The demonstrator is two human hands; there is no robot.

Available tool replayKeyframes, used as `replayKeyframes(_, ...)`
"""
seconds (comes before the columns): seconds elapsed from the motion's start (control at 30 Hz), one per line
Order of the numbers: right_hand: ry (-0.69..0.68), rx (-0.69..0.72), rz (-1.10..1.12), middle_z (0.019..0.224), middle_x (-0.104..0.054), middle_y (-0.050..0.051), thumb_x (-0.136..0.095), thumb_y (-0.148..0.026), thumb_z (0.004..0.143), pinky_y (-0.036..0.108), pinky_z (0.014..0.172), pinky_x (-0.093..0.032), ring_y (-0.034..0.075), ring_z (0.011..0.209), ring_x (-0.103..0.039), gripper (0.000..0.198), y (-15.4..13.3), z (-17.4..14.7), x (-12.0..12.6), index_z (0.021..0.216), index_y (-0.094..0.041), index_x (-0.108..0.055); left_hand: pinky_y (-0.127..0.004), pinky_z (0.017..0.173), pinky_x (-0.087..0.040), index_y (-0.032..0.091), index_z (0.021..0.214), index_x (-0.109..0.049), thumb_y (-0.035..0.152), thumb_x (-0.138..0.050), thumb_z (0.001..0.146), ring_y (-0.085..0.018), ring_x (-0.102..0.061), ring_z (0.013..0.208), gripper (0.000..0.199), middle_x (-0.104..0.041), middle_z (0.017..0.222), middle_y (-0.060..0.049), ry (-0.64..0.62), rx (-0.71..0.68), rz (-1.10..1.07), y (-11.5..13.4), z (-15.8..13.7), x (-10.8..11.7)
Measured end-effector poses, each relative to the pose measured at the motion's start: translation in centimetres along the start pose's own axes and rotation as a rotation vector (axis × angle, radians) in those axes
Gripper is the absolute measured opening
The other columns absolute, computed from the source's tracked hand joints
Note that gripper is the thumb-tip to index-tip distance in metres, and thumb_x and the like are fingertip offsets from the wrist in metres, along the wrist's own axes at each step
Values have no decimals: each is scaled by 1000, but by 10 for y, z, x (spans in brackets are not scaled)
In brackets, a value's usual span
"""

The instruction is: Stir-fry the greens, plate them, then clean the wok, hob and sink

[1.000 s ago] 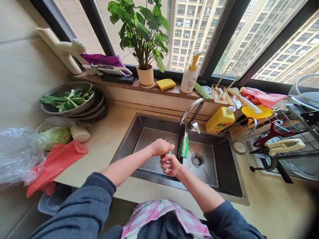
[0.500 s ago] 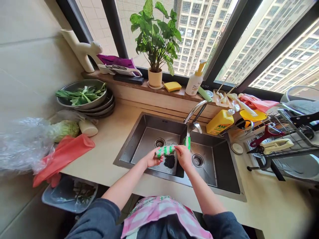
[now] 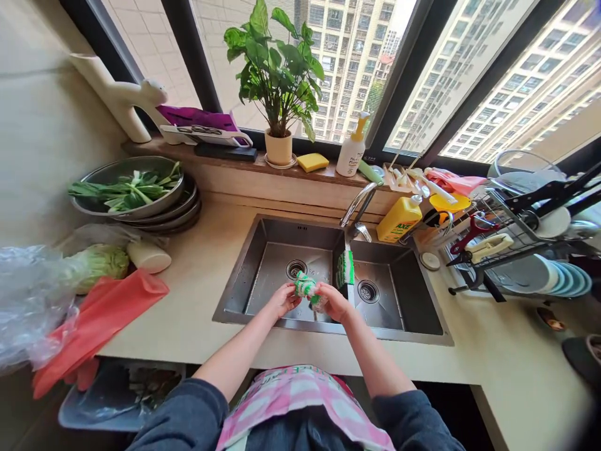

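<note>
Over the near part of the left sink basin [image 3: 272,263], a green-and-white striped scrubbing cloth [image 3: 305,284] is bunched up between my two hands. The fingers of my left hand [image 3: 284,300] close on its left end. My right hand [image 3: 332,302] grips the other end, where a greyish part hangs beneath the fingers; I cannot make out what that part is. A second green-and-white striped cloth [image 3: 346,268] drapes over the divider between the basins, just beyond my right hand.
A chrome faucet [image 3: 359,203] rises behind the divider. Yellow detergent bottle [image 3: 399,219] and dish rack [image 3: 493,244] stand right. Stacked pans [image 3: 181,210] with greens, a cabbage [image 3: 101,266] and red rubber gloves [image 3: 113,313] lie left. The sill holds a potted plant [image 3: 278,149] and yellow sponge [image 3: 312,163].
The striped cloth, stretched out between my hands before, is now crumpled and bunched. My right hand has come lower. The black patch below the cloth no longer shows. The view has shifted slightly.
</note>
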State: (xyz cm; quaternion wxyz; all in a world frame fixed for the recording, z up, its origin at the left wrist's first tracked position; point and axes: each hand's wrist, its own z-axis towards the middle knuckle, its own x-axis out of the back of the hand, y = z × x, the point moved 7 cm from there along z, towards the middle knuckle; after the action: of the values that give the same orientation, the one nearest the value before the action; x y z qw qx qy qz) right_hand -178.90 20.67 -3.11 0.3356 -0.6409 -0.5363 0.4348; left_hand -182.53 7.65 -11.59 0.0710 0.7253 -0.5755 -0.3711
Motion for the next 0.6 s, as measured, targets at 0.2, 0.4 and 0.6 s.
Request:
replayKeyframes(0.2,350,121,-283,68,-54,-4,-62,-36,67,22,55,-36,10,57,-45,21,-12,-22,58,78,-21,-52,-23,55,-45,20,101,-51,5,-64,64,-12,-58,52,42,-60,62,3,-61,8,80,-16,-3,-19)
replayKeyframes(0.4,479,69,-930,72,-65,2,-50,-19,72,28,68,-41,19,74,-60,22,-26,-49,127,90,-23,-63,-22,61,-43,19,98,-58,9,-64,60,-11,-58,63,40,-62,74,2,-84,-238,189,-8,-20,-62)
replayKeyframes(0.6,423,407,-673,106,-67,8,-54,-38,76,34,87,-44,24,110,-55,20,-74,-73,142,80,-21,-64,-24,67,-45,20,88,-58,18,-64,63,-13,-57,74,26,-62,81,0,-39,-571,243,22,-52,-88)
